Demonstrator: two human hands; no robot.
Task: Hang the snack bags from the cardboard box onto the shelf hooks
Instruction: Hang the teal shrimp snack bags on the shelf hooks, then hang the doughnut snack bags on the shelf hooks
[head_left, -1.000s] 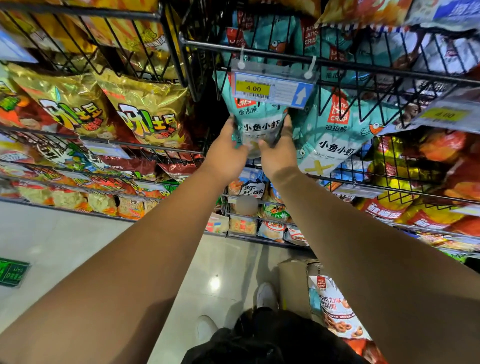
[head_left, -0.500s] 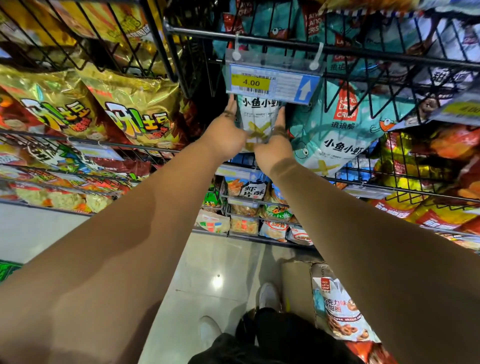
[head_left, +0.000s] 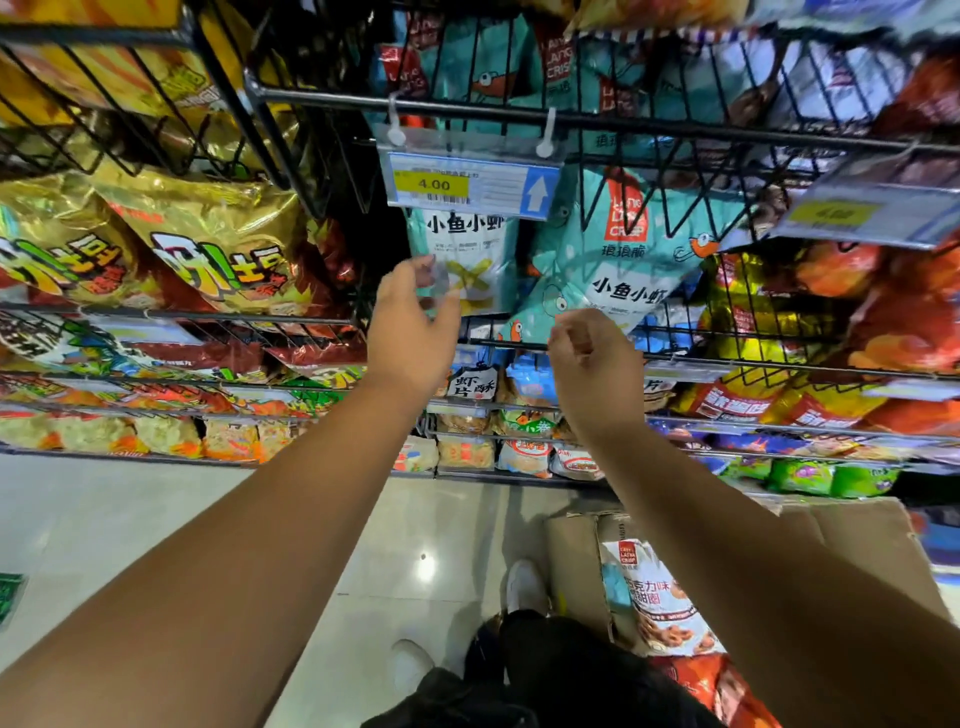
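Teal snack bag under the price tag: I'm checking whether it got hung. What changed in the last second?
Both hands lifted the teal snack bag up behind the price tag, then let go: the left hand and right hand have dropped back, holding nothing. The neighbouring teal bag and cardboard box stayed put.

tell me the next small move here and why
Probably lower the right hand to the cardboard box and take the snack bag lying in it. The teal bag appears hung behind the price tag, and neither that hand nor the left hand grips it.
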